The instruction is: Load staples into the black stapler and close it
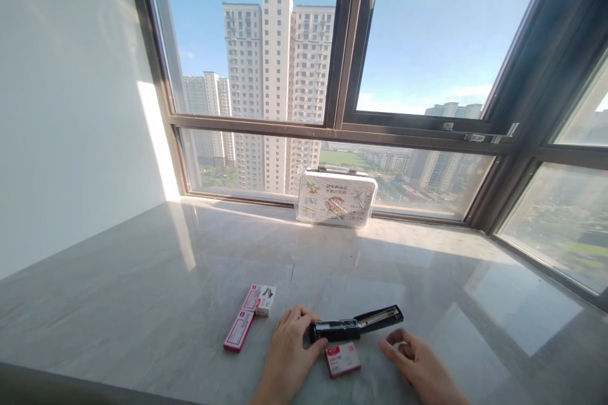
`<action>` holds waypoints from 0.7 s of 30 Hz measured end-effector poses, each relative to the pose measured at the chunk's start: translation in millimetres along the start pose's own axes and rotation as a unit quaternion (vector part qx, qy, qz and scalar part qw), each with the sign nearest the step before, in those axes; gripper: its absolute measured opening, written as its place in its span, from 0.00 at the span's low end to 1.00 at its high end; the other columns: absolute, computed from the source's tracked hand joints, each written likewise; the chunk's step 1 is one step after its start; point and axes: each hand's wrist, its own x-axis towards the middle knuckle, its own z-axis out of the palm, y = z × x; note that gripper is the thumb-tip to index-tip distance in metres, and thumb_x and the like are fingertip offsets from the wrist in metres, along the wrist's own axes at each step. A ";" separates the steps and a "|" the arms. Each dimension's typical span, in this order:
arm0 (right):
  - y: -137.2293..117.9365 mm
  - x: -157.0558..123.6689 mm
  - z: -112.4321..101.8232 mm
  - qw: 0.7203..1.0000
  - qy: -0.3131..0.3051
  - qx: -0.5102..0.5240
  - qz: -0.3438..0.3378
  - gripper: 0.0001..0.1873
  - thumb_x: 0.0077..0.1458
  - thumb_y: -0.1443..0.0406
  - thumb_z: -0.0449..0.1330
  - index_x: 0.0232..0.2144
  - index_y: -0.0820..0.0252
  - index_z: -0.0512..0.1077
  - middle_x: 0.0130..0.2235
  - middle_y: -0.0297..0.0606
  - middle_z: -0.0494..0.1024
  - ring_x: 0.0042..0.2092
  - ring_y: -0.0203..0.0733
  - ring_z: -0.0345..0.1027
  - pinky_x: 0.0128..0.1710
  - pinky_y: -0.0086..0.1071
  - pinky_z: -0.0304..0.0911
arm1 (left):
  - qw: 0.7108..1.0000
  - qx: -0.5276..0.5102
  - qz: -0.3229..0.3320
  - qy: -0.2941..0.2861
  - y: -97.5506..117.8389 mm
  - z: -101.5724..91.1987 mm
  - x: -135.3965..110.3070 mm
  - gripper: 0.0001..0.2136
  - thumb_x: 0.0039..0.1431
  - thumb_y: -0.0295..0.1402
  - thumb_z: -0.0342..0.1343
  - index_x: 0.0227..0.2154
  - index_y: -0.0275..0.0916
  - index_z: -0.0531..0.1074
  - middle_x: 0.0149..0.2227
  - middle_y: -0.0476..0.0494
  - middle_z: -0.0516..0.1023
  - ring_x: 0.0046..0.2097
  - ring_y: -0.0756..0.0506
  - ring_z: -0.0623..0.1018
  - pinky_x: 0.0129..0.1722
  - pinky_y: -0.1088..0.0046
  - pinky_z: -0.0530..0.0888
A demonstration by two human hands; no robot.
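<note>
A black stapler [338, 328] lies on the grey marble-look sill, swung wide apart, with its top arm [380, 317] laid out to the right. My left hand [289, 351] grips the stapler's left end between thumb and fingers. Just off the right end is my right hand [413, 361], apart from the stapler. Its fingers are curled, thumb and index close together; whatever may be between them is too small to make out. A small pink and white box [342, 359] lies in front of the stapler, between my hands.
Left of my left hand lie two slim pink and white boxes, a nearer one [238, 331] and a farther one [251, 297], beside a small white box [265, 301]. A plastic-wrapped white case [336, 199] with cartoon prints stands against the window. A white wall [71, 107] bounds the left.
</note>
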 end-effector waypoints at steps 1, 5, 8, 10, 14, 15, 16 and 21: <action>1.6 1.5 -8.2 0.999 0.000 0.032 0.011 0.32 0.54 0.39 0.58 0.44 0.59 0.74 0.22 0.28 0.67 0.17 0.31 0.52 0.18 0.28 0.45 | 1.000 0.004 0.002 -0.004 0.8 -0.4 0.3 0.11 0.55 0.34 0.62 0.43 0.50 0.78 0.45 0.50 0.75 0.50 0.42 0.72 0.50 0.69 0.63; -27.3 13.8 -10.3 0.988 0.009 0.143 -0.058 0.36 0.51 0.41 0.62 0.53 0.58 0.72 0.28 0.31 0.71 0.21 0.31 0.55 0.20 0.27 0.46 | 1.000 0.014 0.003 -0.018 3.5 -2.0 0.9 0.11 0.56 0.34 0.62 0.42 0.51 0.78 0.46 0.49 0.75 0.49 0.42 0.72 0.49 0.69 0.63; -62.2 24.7 10.9 0.984 -0.019 0.111 -0.135 0.27 0.49 0.46 0.67 0.40 0.62 0.79 0.27 0.32 0.70 0.27 0.34 0.59 0.25 0.27 0.51 | 1.000 0.008 0.003 -0.018 3.3 -2.4 0.6 0.11 0.55 0.34 0.62 0.42 0.52 0.79 0.46 0.50 0.75 0.49 0.42 0.72 0.48 0.70 0.63; -80.0 29.0 27.4 0.984 -0.040 0.045 -0.169 0.20 0.49 0.50 0.67 0.33 0.61 0.79 0.24 0.29 0.66 0.27 0.33 0.56 0.26 0.27 0.49 | 1.000 0.008 0.002 -0.017 2.2 -1.9 0.7 0.11 0.55 0.34 0.61 0.42 0.52 0.79 0.46 0.50 0.76 0.49 0.42 0.72 0.48 0.70 0.64; -95.5 29.7 53.1 0.973 -0.039 -0.089 -0.207 0.10 0.49 0.58 0.67 0.26 0.59 0.78 0.20 0.25 0.60 0.24 0.31 0.51 0.24 0.27 0.41 | 1.000 0.023 0.001 -0.012 -0.2 0.5 1.9 0.08 0.56 0.36 0.61 0.39 0.48 0.79 0.44 0.49 0.76 0.48 0.42 0.73 0.46 0.70 0.65; -96.5 29.0 56.6 0.969 -0.028 -0.119 -0.216 0.08 0.48 0.60 0.67 0.25 0.59 0.78 0.20 0.25 0.61 0.24 0.31 0.53 0.24 0.27 0.41 | 1.000 0.026 0.003 -0.010 -0.6 1.0 2.0 0.07 0.56 0.36 0.61 0.38 0.47 0.78 0.44 0.48 0.76 0.48 0.42 0.73 0.46 0.70 0.65; -96.9 28.1 58.6 0.963 -0.016 -0.147 -0.223 0.06 0.47 0.62 0.67 0.24 0.58 0.77 0.19 0.25 0.62 0.24 0.31 0.54 0.24 0.27 0.41 | 1.000 0.030 0.004 -0.009 -0.8 1.3 1.7 0.07 0.57 0.37 0.61 0.38 0.47 0.78 0.44 0.48 0.76 0.47 0.42 0.73 0.46 0.70 0.65; -93.2 24.9 41.5 0.950 -0.011 -0.215 -0.227 0.10 0.52 0.60 0.63 0.23 0.58 0.76 0.18 0.25 0.63 0.23 0.32 0.54 0.23 0.28 0.39 | 0.999 0.020 0.028 0.009 0.7 -0.5 -4.1 0.17 0.60 0.30 0.53 0.50 0.50 0.75 0.48 0.46 0.76 0.51 0.41 0.72 0.51 0.67 0.66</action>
